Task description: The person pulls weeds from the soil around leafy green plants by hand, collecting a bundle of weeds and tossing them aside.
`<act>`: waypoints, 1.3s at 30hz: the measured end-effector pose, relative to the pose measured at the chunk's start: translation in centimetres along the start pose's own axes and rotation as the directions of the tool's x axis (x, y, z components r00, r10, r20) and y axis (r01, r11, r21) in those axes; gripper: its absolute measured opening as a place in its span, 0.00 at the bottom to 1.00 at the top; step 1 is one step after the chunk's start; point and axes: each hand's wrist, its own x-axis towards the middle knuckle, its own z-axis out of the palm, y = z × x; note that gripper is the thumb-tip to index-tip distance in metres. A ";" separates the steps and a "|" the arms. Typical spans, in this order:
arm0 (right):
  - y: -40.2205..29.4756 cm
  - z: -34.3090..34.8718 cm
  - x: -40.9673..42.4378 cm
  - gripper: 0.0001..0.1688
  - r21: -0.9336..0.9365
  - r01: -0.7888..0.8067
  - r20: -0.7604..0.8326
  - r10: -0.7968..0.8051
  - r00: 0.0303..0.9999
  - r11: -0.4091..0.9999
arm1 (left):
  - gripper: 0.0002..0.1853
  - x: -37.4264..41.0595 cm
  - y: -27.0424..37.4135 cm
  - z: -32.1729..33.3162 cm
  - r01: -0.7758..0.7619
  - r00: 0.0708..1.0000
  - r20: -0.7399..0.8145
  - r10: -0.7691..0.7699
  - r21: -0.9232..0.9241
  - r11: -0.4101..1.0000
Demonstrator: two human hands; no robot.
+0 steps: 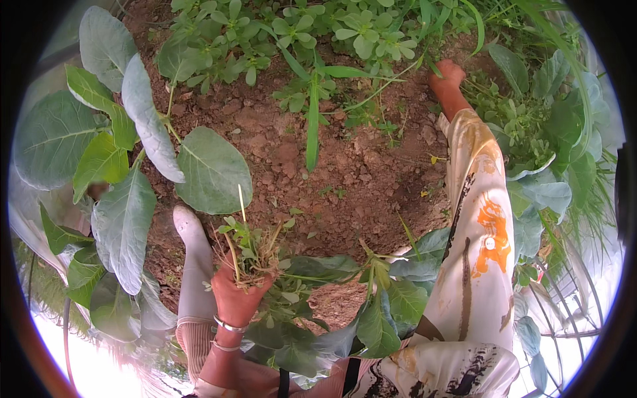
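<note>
My left hand (239, 298) is closed around a bunch of uprooted weeds (254, 253), with roots, pale stems and small green leaves sticking out. Two bangles circle that wrist. At the upper right, my right hand (448, 75) reaches down to the soil, its fingers curled beside grass blades and low weeds. What its fingertips hold, if anything, is hidden. Just ahead of it grows a thick patch of fleshy-leaved weeds (363, 37), resembling purslane. A grass clump (313, 99) stands on the brown, crumbly soil (303, 149) between my hands.
A large broad-leaved plant, cabbage-like, (214, 169) rises at the left. Another such plant (380, 303) grows close in front of my body, and more broad leaves (542, 194) crowd the right side. My light-coloured boot (191, 239) is planted on the soil. Bright plastic sheeting (592, 268) lies beyond.
</note>
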 end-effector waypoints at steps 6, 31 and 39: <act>3.7 6.8 3.1 0.13 0.128 0.231 -0.161 -0.210 0.964 0.965 | 0.17 -0.1 -0.6 0.1 -0.068 0.997 0.037 0.067 0.019 0.998; -10.3 -18.1 -45.8 0.49 0.889 0.070 -0.393 -0.676 0.623 -0.452 | 0.49 0.4 -2.1 -4.8 -0.155 0.979 -0.021 0.201 -0.714 0.683; -8.2 -19.6 -45.2 0.45 0.936 0.212 -0.352 -0.791 0.500 -0.282 | 0.21 0.3 -4.3 -7.1 -0.523 0.762 0.075 0.644 0.657 0.543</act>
